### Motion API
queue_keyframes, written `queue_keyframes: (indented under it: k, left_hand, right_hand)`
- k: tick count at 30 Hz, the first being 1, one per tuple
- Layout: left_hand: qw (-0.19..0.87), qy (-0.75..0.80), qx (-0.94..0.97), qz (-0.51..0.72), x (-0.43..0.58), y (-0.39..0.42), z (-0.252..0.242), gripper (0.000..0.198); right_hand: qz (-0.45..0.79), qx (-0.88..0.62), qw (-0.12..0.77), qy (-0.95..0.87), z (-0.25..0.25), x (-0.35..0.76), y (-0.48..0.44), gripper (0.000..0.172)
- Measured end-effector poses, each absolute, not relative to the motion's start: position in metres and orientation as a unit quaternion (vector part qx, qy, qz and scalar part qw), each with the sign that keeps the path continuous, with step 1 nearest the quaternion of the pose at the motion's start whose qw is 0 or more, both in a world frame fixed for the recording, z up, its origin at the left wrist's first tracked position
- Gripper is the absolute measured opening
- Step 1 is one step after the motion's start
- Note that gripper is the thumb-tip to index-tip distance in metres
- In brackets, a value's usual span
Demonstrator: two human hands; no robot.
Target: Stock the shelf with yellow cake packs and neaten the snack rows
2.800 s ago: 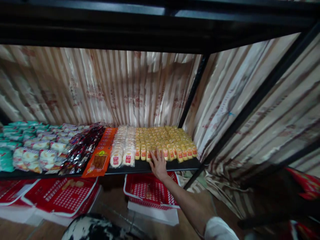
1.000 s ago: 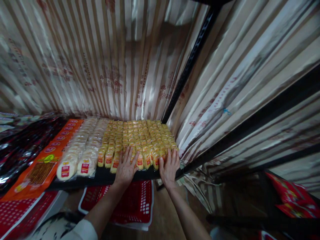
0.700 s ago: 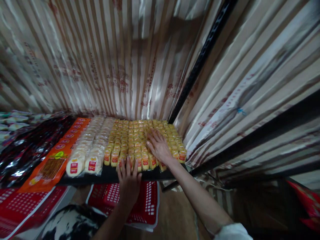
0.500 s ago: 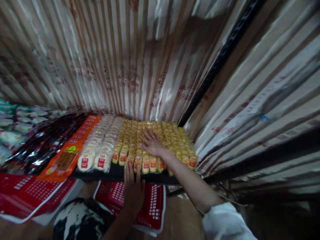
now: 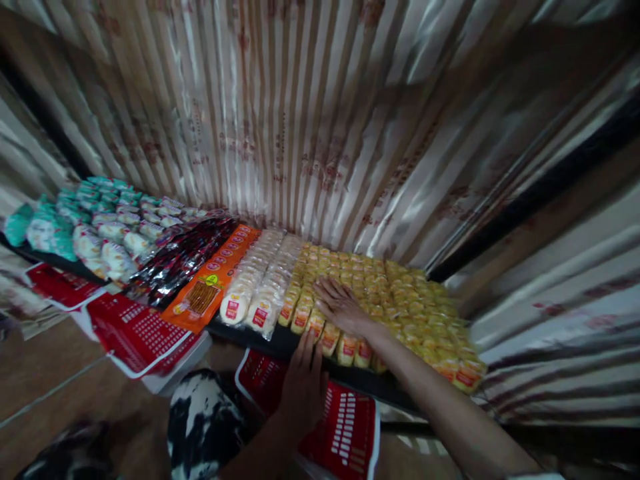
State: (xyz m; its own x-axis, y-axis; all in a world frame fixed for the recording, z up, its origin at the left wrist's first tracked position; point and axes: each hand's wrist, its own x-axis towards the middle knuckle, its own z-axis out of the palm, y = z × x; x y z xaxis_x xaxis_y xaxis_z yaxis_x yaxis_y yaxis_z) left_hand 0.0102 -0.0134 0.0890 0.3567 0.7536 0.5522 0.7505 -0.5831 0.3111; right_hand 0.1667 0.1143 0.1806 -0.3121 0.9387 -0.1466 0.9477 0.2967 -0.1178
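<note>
Rows of small yellow packaged cakes (image 5: 383, 277) with red labels cover the right part of a black shelf (image 5: 280, 343). My right hand (image 5: 343, 307) lies flat on top of them, its fingers spread toward the back left. At the shelf's front edge, my left hand (image 5: 304, 373) touches the front ends of the cakes with its fingers stretched out. Neither hand is wrapped round anything. Directly left of the cakes lie two rows of round white packaged crackers (image 5: 260, 310).
Left along the shelf lie an orange snack packet (image 5: 205, 293), dark shiny packets (image 5: 183, 257), white packets (image 5: 113, 230) and green packets (image 5: 47, 227). Red baskets (image 5: 143, 330) stand below the front edge. Striped sheeting (image 5: 300, 120) hangs behind, with a dark pole (image 5: 540, 193) at right.
The view has swung left, so the shelf goods appear farther right and the green packets show more fully. My hands stay on the yellow cakes, the right one slightly nearer the front.
</note>
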Motion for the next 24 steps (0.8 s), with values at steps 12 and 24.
queue_keyframes:
  k: [12, 24]
  left_hand:
    - [-0.103, 0.642, 0.650, 0.393, -0.107, 0.050, 0.116, 0.054]
    - [-0.042, 0.639, 0.662, 0.390, -0.128, 0.086, 0.087, 0.084]
  right_hand:
    - [-0.034, 0.473, -0.024, 0.880, 0.204, 0.056, 0.147, 0.057]
    - [-0.072, 0.476, -0.001, 0.877, 0.202, 0.021, 0.179, 0.060]
